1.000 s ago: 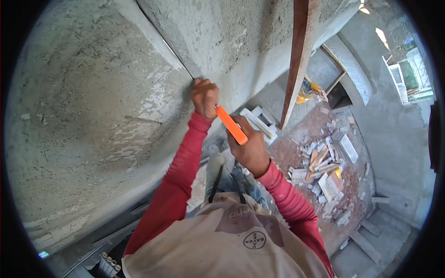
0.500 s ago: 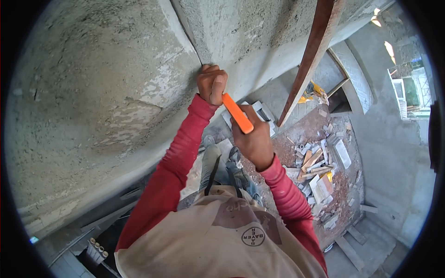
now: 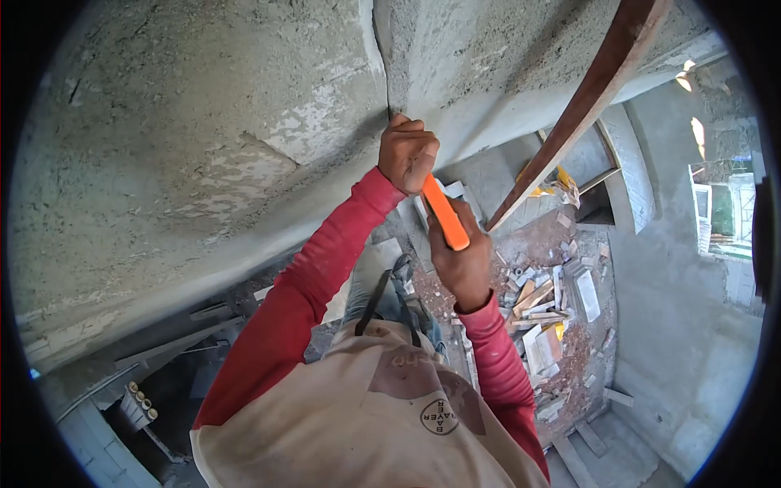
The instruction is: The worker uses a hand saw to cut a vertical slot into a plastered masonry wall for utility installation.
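My left hand [image 3: 408,154] is closed in a fist against the rough cement wall [image 3: 220,122], at the lower end of a narrow dark seam [image 3: 381,57]. Whatever its fingers may hold is hidden. Just below and to its right, my right hand [image 3: 465,268] grips a bright orange bar-shaped tool [image 3: 447,218]. The tool's upper end lies close by the left fist, and its kind cannot be made out. Both forearms, in red sleeves, reach up from the lower edge.
A wooden plank [image 3: 582,106] slants down just right of my hands. Wood and masonry scraps [image 3: 541,313] lie on the reddish floor. A yellow bag [image 3: 561,180] sits beyond the plank. Several pale tubes [image 3: 140,403] stand at lower left.
The whole view has shifted, so both hands and the plank appear farther right. My grips look the same, and the orange tool stays beside my left fist.
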A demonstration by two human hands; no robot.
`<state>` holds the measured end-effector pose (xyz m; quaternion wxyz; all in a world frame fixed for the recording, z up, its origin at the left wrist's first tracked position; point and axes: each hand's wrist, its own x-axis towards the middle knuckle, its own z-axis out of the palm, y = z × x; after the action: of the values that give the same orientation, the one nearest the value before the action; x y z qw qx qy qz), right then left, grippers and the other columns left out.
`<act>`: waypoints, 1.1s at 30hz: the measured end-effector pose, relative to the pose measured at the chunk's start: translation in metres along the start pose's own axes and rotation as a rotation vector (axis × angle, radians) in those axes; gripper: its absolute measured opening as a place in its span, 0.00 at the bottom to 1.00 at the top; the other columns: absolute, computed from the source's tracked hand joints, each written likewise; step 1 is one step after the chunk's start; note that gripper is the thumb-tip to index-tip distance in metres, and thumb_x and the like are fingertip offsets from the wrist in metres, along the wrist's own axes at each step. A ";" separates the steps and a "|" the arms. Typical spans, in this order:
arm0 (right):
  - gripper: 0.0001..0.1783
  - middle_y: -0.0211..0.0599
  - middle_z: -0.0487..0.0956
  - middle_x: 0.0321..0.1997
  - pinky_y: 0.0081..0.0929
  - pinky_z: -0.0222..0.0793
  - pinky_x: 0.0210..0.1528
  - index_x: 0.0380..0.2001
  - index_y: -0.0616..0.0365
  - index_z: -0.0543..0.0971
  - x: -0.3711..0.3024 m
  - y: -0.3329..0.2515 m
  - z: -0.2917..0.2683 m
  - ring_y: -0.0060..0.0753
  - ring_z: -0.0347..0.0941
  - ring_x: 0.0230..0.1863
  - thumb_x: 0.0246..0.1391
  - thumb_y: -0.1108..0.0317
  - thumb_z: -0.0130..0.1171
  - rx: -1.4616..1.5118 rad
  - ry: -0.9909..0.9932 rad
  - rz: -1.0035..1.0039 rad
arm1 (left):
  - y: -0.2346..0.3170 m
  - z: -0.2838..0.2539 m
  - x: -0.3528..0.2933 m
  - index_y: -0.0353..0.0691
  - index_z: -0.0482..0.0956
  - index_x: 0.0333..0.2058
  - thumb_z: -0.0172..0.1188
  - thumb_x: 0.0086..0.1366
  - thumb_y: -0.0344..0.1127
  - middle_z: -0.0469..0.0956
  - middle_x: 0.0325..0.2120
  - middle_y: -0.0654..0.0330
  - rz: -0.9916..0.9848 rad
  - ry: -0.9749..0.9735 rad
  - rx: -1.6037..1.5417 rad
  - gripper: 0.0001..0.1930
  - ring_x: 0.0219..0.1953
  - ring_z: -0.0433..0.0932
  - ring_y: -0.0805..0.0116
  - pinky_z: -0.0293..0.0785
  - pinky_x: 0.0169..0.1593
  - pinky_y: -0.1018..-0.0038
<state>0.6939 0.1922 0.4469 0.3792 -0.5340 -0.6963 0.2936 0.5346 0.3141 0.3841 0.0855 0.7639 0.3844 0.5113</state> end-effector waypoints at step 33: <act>0.15 0.52 0.81 0.41 0.35 0.77 0.38 0.48 0.65 0.78 -0.065 -0.016 -0.048 0.54 0.81 0.39 0.56 0.77 0.60 -0.073 -0.165 0.051 | 0.073 0.033 -0.060 0.46 0.68 0.16 0.54 0.54 0.41 0.64 0.17 0.59 -0.033 0.119 -0.022 0.12 0.23 0.67 0.57 0.61 0.34 0.60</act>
<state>0.7355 0.1255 0.4721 0.2933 -0.5390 -0.7217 0.3204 0.5885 0.2321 0.3645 0.0794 0.7247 0.3956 0.5586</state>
